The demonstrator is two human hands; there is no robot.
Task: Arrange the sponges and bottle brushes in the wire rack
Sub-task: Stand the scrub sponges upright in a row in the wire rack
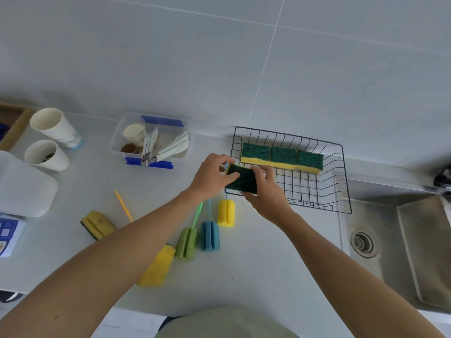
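A black wire rack (324, 191) stands on the counter beside the sink. Three green-and-yellow sponges (283, 156) lean in a row along its back. Over the rack's left front corner, my left hand (212, 174) and my right hand (266, 193) both grip one dark green sponge (242, 179). On the counter lie another sponge (97, 224), yellow side up, and several bottle brushes: green (186, 242), blue (210, 235), a small yellow one (226, 212) and a large yellow one (157, 267), partly under my left forearm.
A clear plastic box (148, 141) with cups and napkins sits left of the rack. Two paper cups (52, 140) and a white tray (22, 186) are at the far left. A steel sink (402, 242) is on the right. The tiled wall runs behind.
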